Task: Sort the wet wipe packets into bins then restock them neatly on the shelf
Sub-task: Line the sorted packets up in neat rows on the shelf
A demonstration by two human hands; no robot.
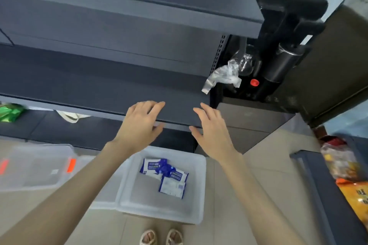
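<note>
A few blue-and-white wet wipe packets (165, 176) lie in a clear plastic bin (196, 191) on the floor in front of me. Above the bin runs a dark grey shelf (99, 85), bare along its front. My left hand (142, 123) and my right hand (212, 129) hover side by side over the shelf's front edge, fingers relaxed and holding nothing.
A second clear bin with orange latches (37, 167) sits on the floor at left. Green packets (10, 112) lie on the lower shelf at far left. A crumpled plastic wrap (223, 77) hangs by a black water dispenser (278, 55). Orange snack bags (350, 185) lie at right.
</note>
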